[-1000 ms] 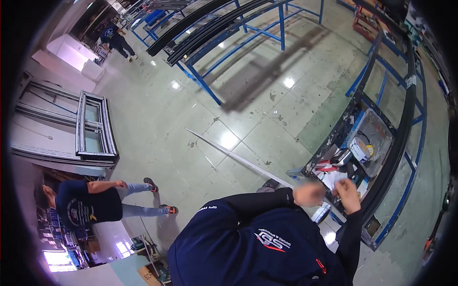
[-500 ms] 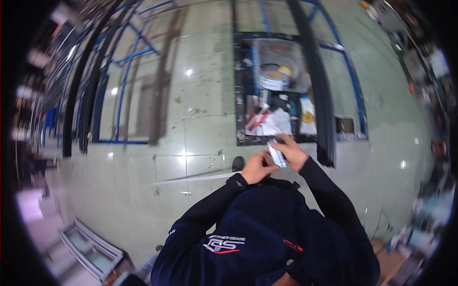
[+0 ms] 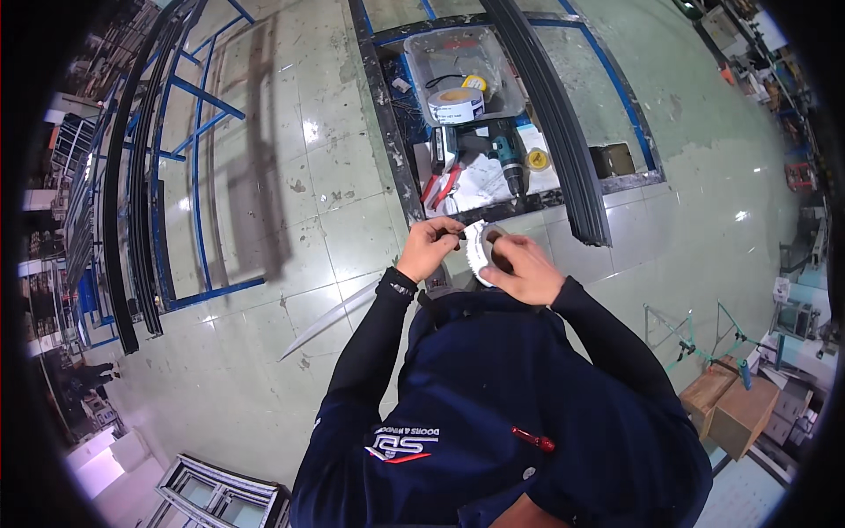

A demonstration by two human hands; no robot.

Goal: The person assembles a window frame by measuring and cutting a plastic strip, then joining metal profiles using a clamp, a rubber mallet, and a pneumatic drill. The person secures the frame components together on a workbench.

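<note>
White roll, ring-shaped, held in front of the torso, just off the near edge of the tray. Right hand: half curled about one side of the roll, fingertips at the core opening, thumb against the near rim. Left hand: thumb and forefinger closed to a pinch at a short pale strip beside the roll; a small dark item at those tips, identity not legible. Change over the last half second: roll turned from narrow edge to open face, hands drawn farther apart; judged, this leaves the right hand bearing the roll and frees the left for the strip. Beyond the hands: black-edged tray, containing red-handled cutters, a teal and black drill, a yellow disc, and a clear bin with a second roll. Alongside: dark profiles, lengthwise. Outlying: a long pale strip on the floor, left; a window frame, lower left; brown boxes, lower right.
</note>
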